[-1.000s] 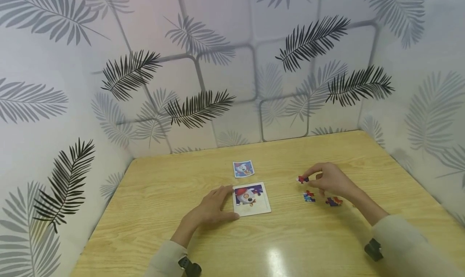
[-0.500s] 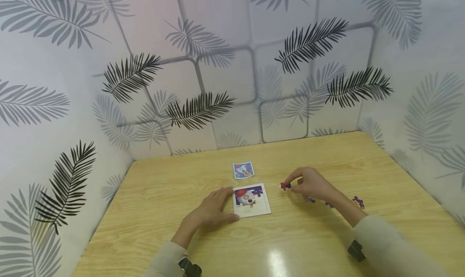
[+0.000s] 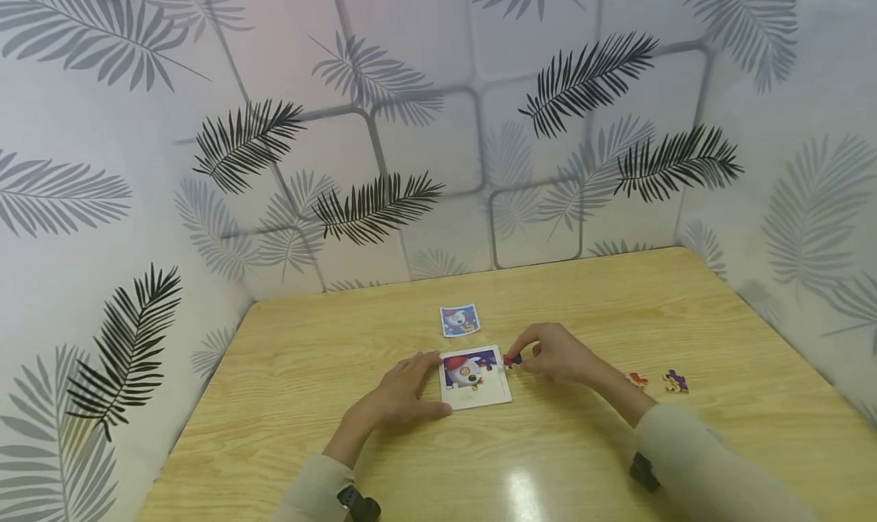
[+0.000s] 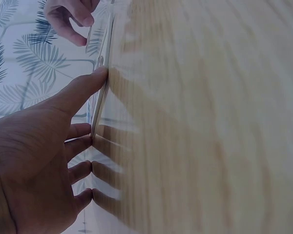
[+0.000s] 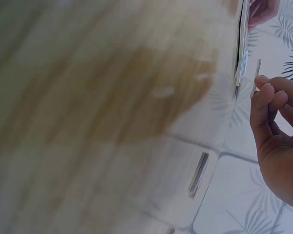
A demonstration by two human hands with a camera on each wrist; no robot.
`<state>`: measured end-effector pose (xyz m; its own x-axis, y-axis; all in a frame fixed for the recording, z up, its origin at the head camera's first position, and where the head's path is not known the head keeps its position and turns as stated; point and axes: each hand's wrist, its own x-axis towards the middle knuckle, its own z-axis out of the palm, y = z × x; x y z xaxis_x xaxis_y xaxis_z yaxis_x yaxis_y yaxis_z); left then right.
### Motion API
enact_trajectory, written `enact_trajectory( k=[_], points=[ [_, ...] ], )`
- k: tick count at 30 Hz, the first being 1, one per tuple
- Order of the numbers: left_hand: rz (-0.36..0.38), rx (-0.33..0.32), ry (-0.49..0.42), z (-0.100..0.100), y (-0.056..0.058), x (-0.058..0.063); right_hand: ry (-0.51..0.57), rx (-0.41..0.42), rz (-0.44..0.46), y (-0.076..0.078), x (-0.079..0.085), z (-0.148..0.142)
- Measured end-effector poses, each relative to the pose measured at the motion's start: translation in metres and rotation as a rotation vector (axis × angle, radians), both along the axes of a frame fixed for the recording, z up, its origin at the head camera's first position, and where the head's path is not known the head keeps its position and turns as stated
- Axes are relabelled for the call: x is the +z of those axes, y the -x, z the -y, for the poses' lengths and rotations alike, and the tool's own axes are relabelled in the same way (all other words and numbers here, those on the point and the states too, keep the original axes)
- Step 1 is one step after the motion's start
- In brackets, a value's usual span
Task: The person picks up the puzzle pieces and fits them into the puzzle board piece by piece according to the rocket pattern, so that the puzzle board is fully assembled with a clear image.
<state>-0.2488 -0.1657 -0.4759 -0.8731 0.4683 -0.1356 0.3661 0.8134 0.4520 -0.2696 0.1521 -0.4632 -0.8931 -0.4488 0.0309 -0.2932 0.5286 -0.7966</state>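
Observation:
A square puzzle board [image 3: 476, 400] with a pale border lies on the table, partly filled with a picture of a white dog in a red hat. My left hand [image 3: 393, 396] rests at its left side, fingers extended, with fingertips at the upper left corner and thumb at the lower left. In the left wrist view the thumb [image 4: 80, 92] touches the board's edge. Just off the board's right border, my right hand [image 3: 558, 353] pinches a red and purple jigsaw piece [image 3: 511, 361] between thumb and fingertips. The right wrist view shows that piece [image 5: 256, 73] edge-on, held above the table.
Behind the board lies a small picture card [image 3: 459, 321] with the same dog. Two loose pieces, one red-orange [image 3: 637, 380] and one purple-yellow [image 3: 675, 382], lie right of the right forearm. A leaf-patterned wall covering [image 3: 438, 225] rises along the table's [image 3: 288, 431] back edge.
My right hand has carried the jigsaw piece leftward from the loose pieces to the board's right border. The left hand and the board have stayed put.

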Motion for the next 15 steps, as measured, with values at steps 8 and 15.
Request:
enact_trajectory(
  k=[8, 15],
  points=[
    [-0.004, -0.018, 0.012, -0.001, 0.0, 0.001, -0.004, 0.055, -0.028, 0.0, 0.001, 0.015],
    [0.001, -0.005, 0.016, -0.002, -0.001, 0.002, -0.044, 0.07, -0.042, 0.001, -0.003, 0.026]
  ],
)
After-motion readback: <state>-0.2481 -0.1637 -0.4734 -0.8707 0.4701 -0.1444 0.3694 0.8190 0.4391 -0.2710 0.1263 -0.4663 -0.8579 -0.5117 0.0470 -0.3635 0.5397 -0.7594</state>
